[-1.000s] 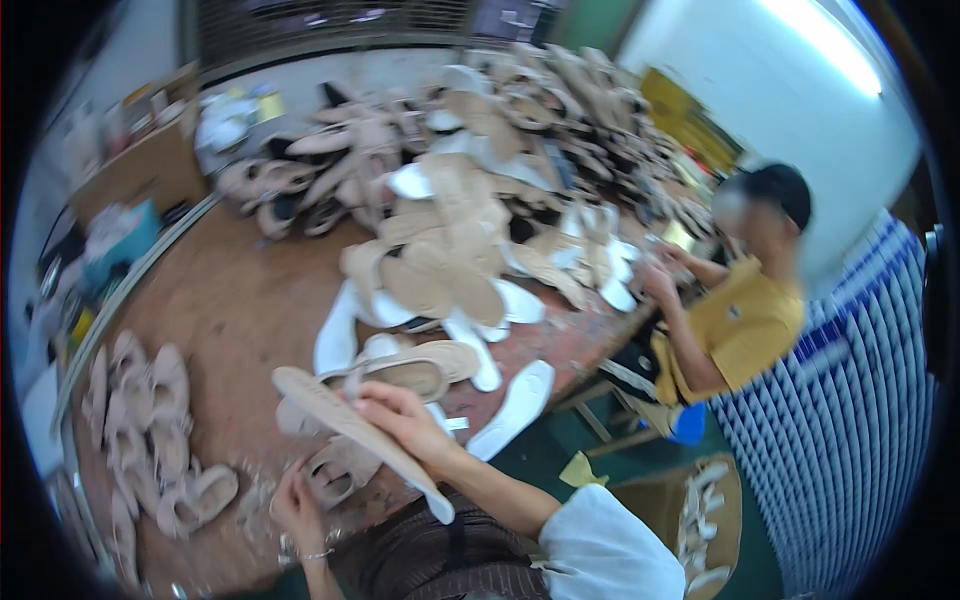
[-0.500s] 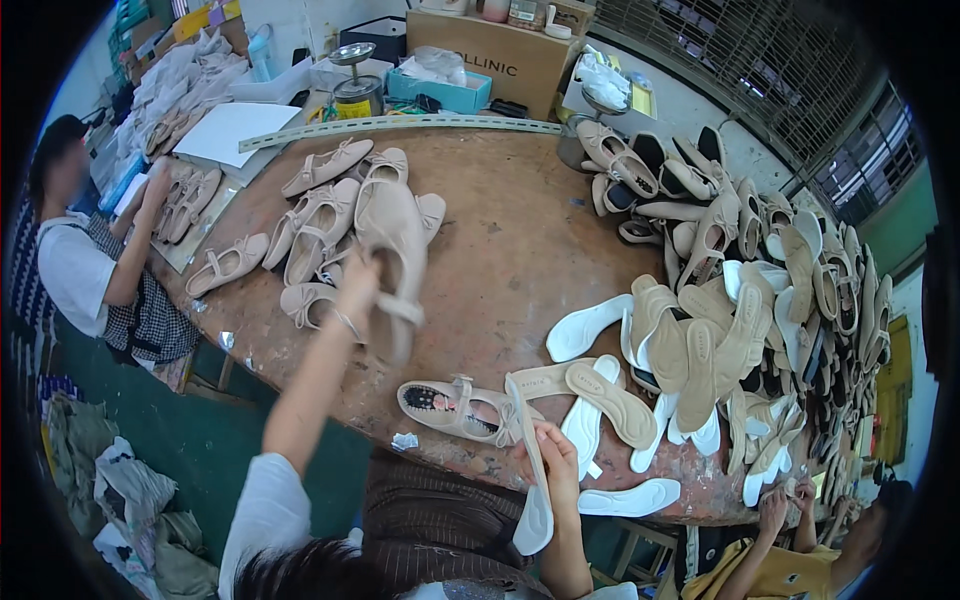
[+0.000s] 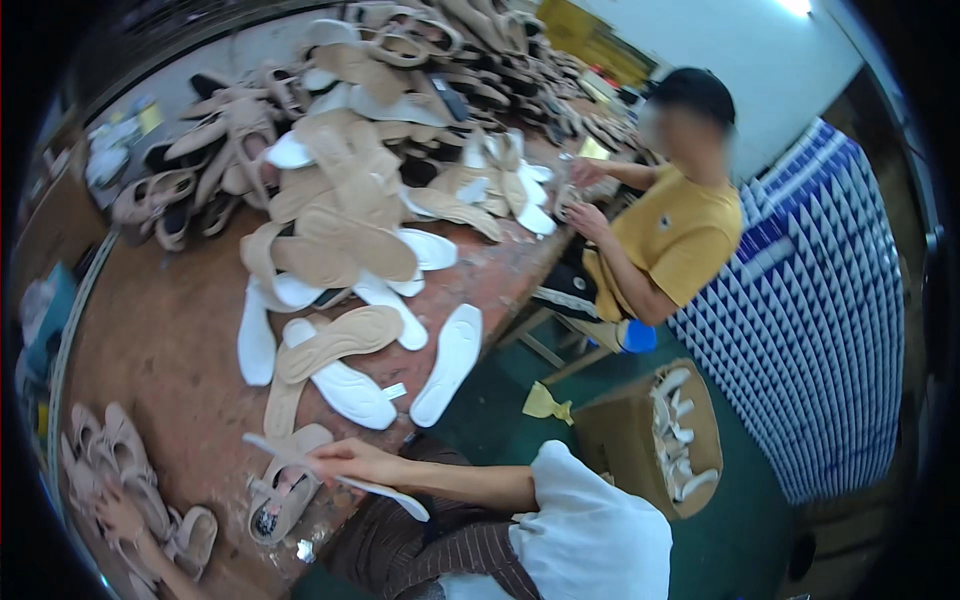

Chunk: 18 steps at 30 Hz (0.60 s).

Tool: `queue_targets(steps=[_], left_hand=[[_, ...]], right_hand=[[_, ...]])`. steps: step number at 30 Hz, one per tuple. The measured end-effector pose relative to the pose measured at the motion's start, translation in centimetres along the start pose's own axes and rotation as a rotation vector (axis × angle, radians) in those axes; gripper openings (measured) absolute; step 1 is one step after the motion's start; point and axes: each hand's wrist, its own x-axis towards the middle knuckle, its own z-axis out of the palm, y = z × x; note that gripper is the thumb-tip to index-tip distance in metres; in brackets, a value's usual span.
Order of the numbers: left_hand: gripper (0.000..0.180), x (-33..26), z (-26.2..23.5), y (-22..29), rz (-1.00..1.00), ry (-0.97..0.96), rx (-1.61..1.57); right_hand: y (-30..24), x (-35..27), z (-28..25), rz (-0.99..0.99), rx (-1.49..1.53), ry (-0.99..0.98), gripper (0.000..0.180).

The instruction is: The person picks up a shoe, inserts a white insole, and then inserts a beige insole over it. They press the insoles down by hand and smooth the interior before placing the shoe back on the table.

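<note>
Right hand (image 3: pixel 352 462) is gripping a thin white insole (image 3: pixel 345 478) edge-on, fingers pinched around its middle, holding it just above a beige strappy sandal (image 3: pixel 285 490) sitting at the near table edge. Left hand (image 3: pixel 122 520) is showing low at the left rim, resting on or among the beige sandals (image 3: pixel 120 470) lined up there; fingers are too blurred to tell whether they are closed on one. Step in hand looks like fitting the insole into the sandal; next move is probably calling for lining the insole's toe up with the sandal bed and pressing it flat. Further out, loose white and tan insoles (image 3: pixel 345 370) are lying on the brown table (image 3: pixel 170 340), with a big sandal heap (image 3: pixel 350 150) behind. A co-worker in a yellow shirt (image 3: pixel 680 235) is sitting at the far right edge beside a cardboard box (image 3: pixel 640 435) of white pieces.
</note>
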Motion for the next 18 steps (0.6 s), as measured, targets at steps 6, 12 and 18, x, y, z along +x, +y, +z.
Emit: queue_targets(steps=[6,12,18], left_hand=[[0.022,-13.2,-15.1,2.1,0.531,0.281,-0.943],[0.018,-25.0,-20.6,5.6,0.262,0.001,-1.176],[0.056,-30.2,-19.3,4.6,-0.188,-0.403,-1.186]], right_hand=[[-0.5,0.3,-1.4,0.089,-0.121,-0.015,0.034],[-4.7,-3.5,-5.4,-0.082,-0.529,0.373,0.044],[-5.9,-0.9,-3.7,-0.526,-1.669,0.116,0.048]])
